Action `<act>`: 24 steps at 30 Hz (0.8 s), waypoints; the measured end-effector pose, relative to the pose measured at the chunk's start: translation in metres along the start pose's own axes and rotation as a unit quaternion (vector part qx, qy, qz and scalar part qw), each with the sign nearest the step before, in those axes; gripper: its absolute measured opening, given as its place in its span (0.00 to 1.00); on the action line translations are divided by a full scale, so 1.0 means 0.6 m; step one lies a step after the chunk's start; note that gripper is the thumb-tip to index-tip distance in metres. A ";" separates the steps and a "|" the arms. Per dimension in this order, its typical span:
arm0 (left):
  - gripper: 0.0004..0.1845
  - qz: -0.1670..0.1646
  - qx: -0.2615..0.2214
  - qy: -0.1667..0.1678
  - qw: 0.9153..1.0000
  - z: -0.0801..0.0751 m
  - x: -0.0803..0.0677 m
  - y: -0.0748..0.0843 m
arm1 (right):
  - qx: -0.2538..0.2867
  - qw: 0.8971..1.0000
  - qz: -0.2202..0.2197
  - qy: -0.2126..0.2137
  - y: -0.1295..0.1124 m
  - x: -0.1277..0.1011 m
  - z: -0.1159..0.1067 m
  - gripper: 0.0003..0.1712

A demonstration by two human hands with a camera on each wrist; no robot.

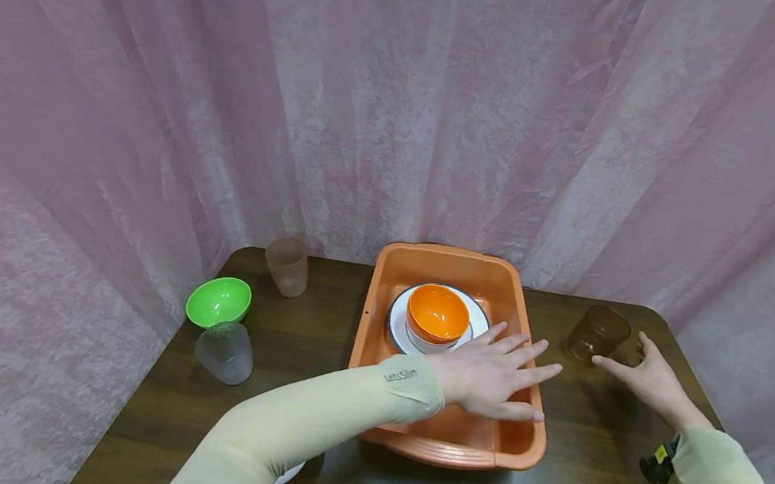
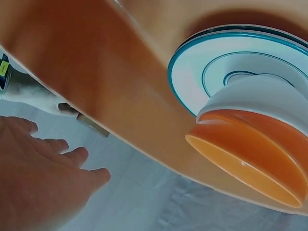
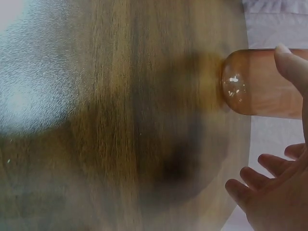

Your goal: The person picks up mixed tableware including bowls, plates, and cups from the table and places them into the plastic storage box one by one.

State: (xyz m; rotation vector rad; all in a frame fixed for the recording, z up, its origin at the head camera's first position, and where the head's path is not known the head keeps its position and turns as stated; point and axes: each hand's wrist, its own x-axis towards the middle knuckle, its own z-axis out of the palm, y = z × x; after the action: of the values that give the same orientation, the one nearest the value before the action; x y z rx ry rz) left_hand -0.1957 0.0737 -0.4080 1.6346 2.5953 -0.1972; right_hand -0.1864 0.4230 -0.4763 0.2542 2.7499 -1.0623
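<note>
Left hand (image 1: 493, 374): I see it spread flat, fingers straight and apart, over the right side of the orange tub (image 1: 385, 272); it holds nothing.

Right hand (image 1: 648, 376): I see it open, fingers relaxed, reaching at the brown cup (image 1: 597, 333); a fingertip is at the cup's wall, no grasp closed round it.

Brown cup: it stands upright on the dark wooden table (image 1: 159, 399), just right of the tub, near the table's far right corner.

Tub contents: an orange bowl (image 1: 438, 312) sits in a white bowl, both on a white plate with a teal rim (image 1: 400, 312).

Risk 1: I judge a push from an unclosed hand could tip the cup or slide it toward the nearby table edge.

Risk 2: I judge the left hand, lying across the tub's rim, could shift the tub and unsettle the stacked bowls.

Head view only: green bowl (image 1: 218, 301), frosted cup (image 1: 225, 351) and pale cup (image 1: 287, 265) at the left, well apart from both hands.

Left wrist view only: the plate's teal rings and the white bowl (image 2: 255, 96) under the orange one.

Right wrist view only: the fingertip at the cup's side, seen close.
</note>
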 end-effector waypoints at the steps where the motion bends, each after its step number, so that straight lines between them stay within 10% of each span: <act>1: 0.42 -0.002 -0.001 -0.002 1.000 0.000 0.003 0.001 | 0.004 1.000 0.000 -0.001 0.000 0.002 0.001 0.72; 24: 0.42 -0.004 -0.009 -0.021 1.000 -0.007 0.012 0.014 | 0.077 0.997 0.009 0.014 -0.023 0.029 0.012 0.70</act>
State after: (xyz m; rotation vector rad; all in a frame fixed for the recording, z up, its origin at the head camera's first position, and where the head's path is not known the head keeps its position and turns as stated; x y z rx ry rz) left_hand -0.1911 0.0844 -0.4052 1.5980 2.5648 -0.2054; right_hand -0.2056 0.4097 -0.4764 0.3161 2.6875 -1.2789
